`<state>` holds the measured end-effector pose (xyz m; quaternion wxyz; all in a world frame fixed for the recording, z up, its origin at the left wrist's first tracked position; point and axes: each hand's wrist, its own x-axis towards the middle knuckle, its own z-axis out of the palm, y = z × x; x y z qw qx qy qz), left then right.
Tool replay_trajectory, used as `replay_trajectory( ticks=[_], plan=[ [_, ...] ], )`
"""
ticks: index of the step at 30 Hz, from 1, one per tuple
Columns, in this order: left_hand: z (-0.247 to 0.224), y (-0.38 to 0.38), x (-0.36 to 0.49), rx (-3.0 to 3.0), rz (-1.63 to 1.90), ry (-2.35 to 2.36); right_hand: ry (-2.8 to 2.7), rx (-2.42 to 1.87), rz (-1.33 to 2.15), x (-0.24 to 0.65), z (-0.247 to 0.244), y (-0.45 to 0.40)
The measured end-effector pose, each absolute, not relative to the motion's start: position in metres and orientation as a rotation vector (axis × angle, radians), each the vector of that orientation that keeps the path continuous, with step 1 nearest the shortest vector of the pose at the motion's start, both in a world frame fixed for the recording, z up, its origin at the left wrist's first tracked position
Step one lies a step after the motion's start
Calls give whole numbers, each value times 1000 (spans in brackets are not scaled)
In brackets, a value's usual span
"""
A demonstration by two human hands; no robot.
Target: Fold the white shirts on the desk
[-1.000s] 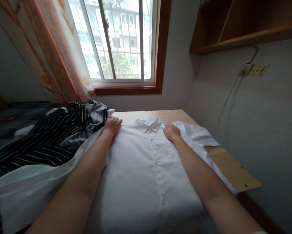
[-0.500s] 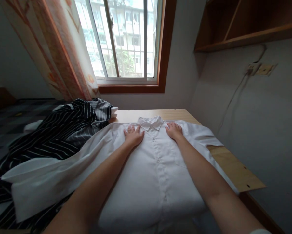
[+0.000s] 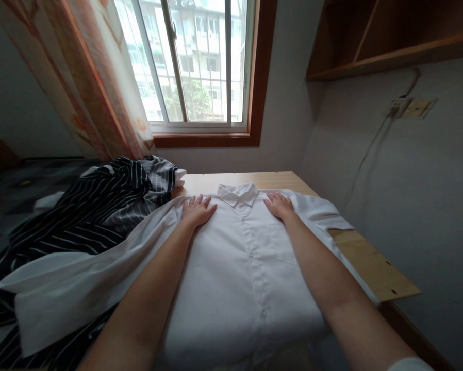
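A white button-up shirt [image 3: 231,268] lies front side up, spread over a light wooden table, its collar [image 3: 237,194] toward the window and its button front running down the middle. My left hand [image 3: 198,210] rests flat on the shoulder area left of the collar, fingers spread. On the other side of the collar, my right hand [image 3: 280,205] lies flat on the cloth with its fingers stretched out. The left sleeve [image 3: 61,293] reaches out over dark striped clothes, while the right sleeve [image 3: 320,211] lies across the table.
Black-and-white striped clothes [image 3: 80,216] are heaped at the left, on a checked bed cover [image 3: 3,190]. The wooden table's [image 3: 370,263] right edge runs near the wall. A socket [image 3: 399,108] with a cord and a wooden shelf [image 3: 370,64] are on that wall.
My left hand has slid left across the shirt, away from the collar. My right hand has shifted slightly to the right. The shirt lies almost as before.
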<state>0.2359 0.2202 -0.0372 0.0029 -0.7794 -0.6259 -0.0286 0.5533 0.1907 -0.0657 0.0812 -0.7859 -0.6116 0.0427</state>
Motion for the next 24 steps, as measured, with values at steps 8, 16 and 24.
replay_trajectory(
  ticks=[8,16,24],
  plan=[
    [-36,219,235,-2424,-82,-1945,-1528,-2498,102,571,-67,191],
    [-40,218,235,-2400,-236,-1952,-1451,-2396,-4,598,-70,184],
    [-33,231,215,-2127,-438,-2043,-1449,-2341,-37,595,-71,182]
  ],
)
